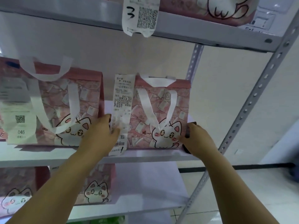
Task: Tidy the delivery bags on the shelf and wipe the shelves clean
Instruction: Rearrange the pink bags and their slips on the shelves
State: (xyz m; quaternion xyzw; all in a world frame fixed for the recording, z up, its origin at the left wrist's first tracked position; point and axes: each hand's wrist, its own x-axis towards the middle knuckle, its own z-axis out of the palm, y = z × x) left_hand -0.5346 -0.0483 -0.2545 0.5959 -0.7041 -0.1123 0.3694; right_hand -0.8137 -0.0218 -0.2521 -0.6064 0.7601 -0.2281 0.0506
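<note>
A pink delivery bag (163,113) with a cat print and white handles stands on the middle shelf (145,156), towards its right end. A long receipt (123,101) hangs down its left side. My left hand (100,135) grips the bag's left edge over the receipt. My right hand (195,138) presses the bag's right edge and has something dark tucked under it, too hidden to name. A second, larger pink bag (68,110) stands just to the left, with a blurred label beside it.
The upper shelf (194,32) carries another pink bag (210,12) and a hanging receipt (140,15) marked 3. Below, the lower shelf (145,196) holds more cat-print bags (95,188). Grey perforated uprights (252,101) frame the right side, against a white wall.
</note>
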